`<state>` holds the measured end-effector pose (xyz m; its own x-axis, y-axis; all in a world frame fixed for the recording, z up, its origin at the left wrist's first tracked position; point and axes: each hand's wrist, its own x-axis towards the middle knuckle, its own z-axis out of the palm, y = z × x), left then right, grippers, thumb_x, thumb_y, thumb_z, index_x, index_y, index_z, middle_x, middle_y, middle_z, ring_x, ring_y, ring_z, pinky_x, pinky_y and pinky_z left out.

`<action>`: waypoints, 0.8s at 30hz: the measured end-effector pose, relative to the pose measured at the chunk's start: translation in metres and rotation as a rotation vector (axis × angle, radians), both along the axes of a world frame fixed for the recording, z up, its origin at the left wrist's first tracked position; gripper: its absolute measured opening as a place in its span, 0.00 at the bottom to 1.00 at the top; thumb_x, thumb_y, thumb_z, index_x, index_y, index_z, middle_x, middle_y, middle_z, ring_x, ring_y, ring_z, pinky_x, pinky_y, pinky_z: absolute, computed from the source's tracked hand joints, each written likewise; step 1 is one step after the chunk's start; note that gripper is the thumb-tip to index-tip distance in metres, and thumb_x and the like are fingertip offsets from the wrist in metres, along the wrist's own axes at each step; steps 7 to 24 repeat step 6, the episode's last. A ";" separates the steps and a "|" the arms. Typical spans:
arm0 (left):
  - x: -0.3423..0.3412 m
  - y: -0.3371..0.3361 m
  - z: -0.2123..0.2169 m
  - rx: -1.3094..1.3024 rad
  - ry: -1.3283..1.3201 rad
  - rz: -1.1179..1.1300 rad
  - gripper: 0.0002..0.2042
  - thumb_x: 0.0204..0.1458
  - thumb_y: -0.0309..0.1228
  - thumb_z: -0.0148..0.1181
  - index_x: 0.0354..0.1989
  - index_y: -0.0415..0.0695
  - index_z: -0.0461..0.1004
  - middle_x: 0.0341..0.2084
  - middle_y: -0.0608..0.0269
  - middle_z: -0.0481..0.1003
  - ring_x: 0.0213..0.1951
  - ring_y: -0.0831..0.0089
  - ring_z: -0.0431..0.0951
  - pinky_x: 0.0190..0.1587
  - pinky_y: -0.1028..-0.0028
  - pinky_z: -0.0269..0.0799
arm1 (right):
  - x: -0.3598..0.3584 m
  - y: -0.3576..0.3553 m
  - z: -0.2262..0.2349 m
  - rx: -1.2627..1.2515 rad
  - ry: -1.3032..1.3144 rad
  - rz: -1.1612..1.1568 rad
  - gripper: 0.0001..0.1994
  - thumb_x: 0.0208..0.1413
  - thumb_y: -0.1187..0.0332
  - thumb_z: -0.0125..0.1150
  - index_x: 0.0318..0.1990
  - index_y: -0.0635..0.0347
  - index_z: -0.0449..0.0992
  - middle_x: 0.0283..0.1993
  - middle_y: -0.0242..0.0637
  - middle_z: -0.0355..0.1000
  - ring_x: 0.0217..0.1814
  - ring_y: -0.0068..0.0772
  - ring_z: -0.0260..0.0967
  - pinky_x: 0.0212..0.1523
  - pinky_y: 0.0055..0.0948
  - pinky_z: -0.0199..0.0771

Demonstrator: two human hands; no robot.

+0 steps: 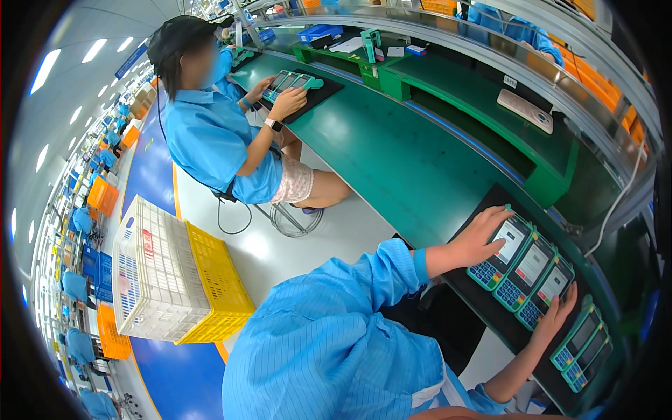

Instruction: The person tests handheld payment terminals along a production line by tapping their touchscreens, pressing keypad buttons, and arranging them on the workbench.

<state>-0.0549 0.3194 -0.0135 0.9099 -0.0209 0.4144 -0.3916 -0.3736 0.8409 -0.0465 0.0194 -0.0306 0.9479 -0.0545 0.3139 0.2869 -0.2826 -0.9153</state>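
Note:
Three payment terminals in teal frames lie side by side on a dark mat: a left one [505, 241], a middle one [528, 269] and a right one [551, 285]. Their screens are lit, and blue keypads face me. My left hand [477, 241] grips the left terminal, its fingers at the upper edge and its thumb over the screen. Along the outer side of the right terminal, my right hand [556, 318] is closed, thumb on the front near the screen. Close to my right hand lie more terminals [582, 348] with dark screens.
A green workbench [406, 157] runs away to the upper left, with a raised shelf [483, 105] behind it holding a pale phone-shaped device [525, 110]. A seated co-worker [217, 133] handles similar terminals. White and yellow crates [217, 280] stand on the floor to my left.

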 end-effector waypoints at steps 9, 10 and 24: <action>0.008 0.001 -0.011 0.074 -0.022 0.027 0.31 0.51 0.28 0.56 0.65 0.44 0.56 0.64 0.45 0.53 0.66 0.46 0.53 0.67 0.58 0.50 | 0.004 -0.006 -0.010 -0.082 -0.062 -0.001 0.27 0.61 0.72 0.46 0.69 0.59 0.53 0.71 0.49 0.50 0.74 0.42 0.46 0.71 0.37 0.41; 0.008 0.001 -0.011 0.074 -0.022 0.027 0.31 0.51 0.28 0.56 0.65 0.44 0.56 0.64 0.45 0.53 0.66 0.46 0.53 0.67 0.58 0.50 | 0.004 -0.006 -0.010 -0.082 -0.062 -0.001 0.27 0.61 0.72 0.46 0.69 0.59 0.53 0.71 0.49 0.50 0.74 0.42 0.46 0.71 0.37 0.41; 0.008 0.001 -0.011 0.074 -0.022 0.027 0.31 0.51 0.28 0.56 0.65 0.44 0.56 0.64 0.45 0.53 0.66 0.46 0.53 0.67 0.58 0.50 | 0.004 -0.006 -0.010 -0.082 -0.062 -0.001 0.27 0.61 0.72 0.46 0.69 0.59 0.53 0.71 0.49 0.50 0.74 0.42 0.46 0.71 0.37 0.41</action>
